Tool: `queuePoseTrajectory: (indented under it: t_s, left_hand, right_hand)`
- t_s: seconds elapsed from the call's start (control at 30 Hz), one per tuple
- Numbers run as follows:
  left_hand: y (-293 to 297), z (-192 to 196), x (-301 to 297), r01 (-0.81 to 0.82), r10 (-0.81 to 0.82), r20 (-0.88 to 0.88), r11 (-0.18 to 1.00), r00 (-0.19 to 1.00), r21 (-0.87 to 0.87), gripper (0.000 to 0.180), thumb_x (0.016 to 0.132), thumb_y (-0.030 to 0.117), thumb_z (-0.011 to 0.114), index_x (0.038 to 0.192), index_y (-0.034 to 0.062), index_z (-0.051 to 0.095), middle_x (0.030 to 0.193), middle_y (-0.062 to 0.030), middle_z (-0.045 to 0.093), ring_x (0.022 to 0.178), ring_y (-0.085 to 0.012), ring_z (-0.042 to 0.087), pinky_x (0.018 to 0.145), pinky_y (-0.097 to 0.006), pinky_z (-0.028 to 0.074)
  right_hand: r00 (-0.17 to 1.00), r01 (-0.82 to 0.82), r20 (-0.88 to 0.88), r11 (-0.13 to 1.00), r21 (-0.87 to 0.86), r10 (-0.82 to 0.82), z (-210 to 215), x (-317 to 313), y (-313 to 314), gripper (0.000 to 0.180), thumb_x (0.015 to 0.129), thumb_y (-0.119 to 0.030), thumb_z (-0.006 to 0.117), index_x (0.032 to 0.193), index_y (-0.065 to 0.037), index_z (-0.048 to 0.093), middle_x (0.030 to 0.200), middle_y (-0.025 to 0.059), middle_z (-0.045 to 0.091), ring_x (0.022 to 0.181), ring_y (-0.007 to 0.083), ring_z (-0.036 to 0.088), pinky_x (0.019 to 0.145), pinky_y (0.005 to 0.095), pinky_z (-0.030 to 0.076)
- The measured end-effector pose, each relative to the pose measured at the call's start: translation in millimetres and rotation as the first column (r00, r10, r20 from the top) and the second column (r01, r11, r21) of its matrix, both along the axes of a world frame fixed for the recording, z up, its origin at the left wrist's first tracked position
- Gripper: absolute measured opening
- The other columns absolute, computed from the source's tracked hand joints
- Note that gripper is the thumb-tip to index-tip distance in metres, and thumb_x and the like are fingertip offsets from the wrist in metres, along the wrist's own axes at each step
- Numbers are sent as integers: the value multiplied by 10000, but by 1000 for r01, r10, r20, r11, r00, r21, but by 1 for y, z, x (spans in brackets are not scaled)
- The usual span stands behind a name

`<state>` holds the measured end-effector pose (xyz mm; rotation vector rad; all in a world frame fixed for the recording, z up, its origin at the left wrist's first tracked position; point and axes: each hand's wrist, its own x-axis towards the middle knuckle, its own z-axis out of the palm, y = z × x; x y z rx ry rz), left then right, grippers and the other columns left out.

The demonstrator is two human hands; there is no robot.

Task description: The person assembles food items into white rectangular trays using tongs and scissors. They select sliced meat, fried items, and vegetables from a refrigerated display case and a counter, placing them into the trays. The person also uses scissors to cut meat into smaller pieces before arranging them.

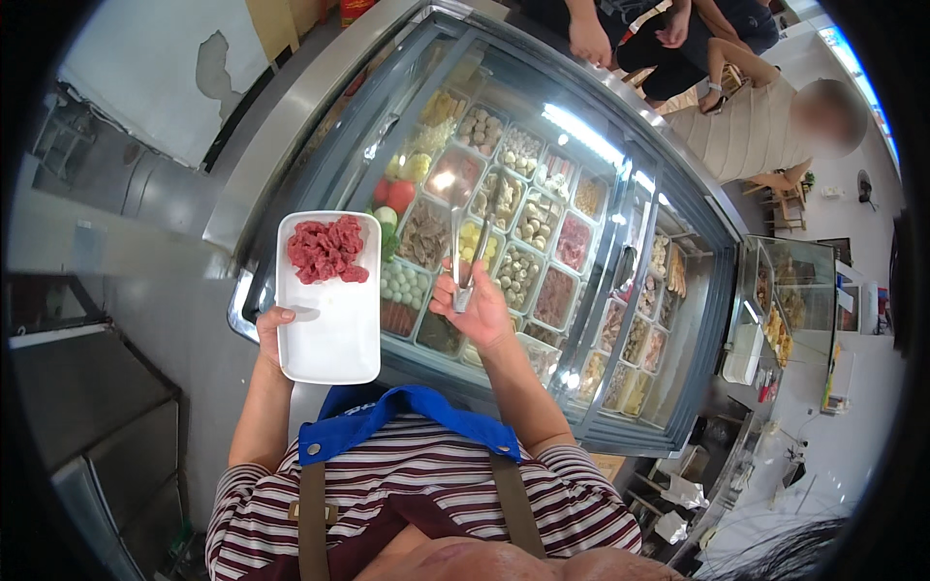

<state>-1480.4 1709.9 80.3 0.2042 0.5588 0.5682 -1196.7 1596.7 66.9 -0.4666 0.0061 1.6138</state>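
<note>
My left hand (275, 334) grips the left edge of a white rectangular tray (334, 339), thumb over the rim and the other fingers hidden beneath. Small chunks of raw red meat (327, 250) lie in the tray's far end; its near end is bare. In my right hand (478, 308) is a pair of metal tongs (469, 254), pointing away from me over the display case. Nothing shows between the tong tips. Below both hands, the glass-topped case (426, 366) holds rows of food tubs, among them one of pale round eggs (402, 288).
Grey sliding frames (608, 290) cross the case top. At its far side stand several people, one in a beige top (731, 131). A glass cabinet (794, 281) and stacked white trays (744, 353) are on the right. Dark metal units (92, 387) stand on the left.
</note>
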Motion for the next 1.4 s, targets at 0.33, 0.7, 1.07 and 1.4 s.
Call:
queuePoseTrajectory:
  t_s: [0.33,0.7,1.07,1.4]
  left_hand:
    - [85,-28,4,-37,37,-59,999,998,2,801,560,128,602,1317,-29,395,1207,-233,536,1052,-400,566,934,-470,468]
    - [77,-33,34,-25,25,-36,1000,999,-6,838,606,194,611,1353,-40,313,1259,-248,486,1102,-408,533,930,-511,459]
    - [77,-10,53,102,-97,-67,991,993,89,825,654,234,585,1377,-16,277,1285,-227,472,1105,-385,536,921,-502,467]
    - [93,-48,6,62,-47,-166,994,985,85,867,554,183,589,1345,-47,316,1248,-239,488,1078,-400,546,912,-496,478]
  right_hand:
    - [265,185,956,966,-179,126,-32,24,242,227,873,-238,556,852,-16,518,557,95,554,492,206,575,459,328,446]
    - [-727,-348,639,937,-29,-250,-101,59,325,278,838,-320,549,825,-46,590,809,121,619,756,337,598,701,460,476]
    - [-567,-312,803,950,-4,-183,-91,89,270,258,844,-295,515,939,-57,540,808,180,625,832,372,581,773,464,449]
    - [-449,-1,838,938,-346,309,-27,163,128,409,899,-273,522,1267,-131,413,785,199,623,789,390,611,720,477,470]
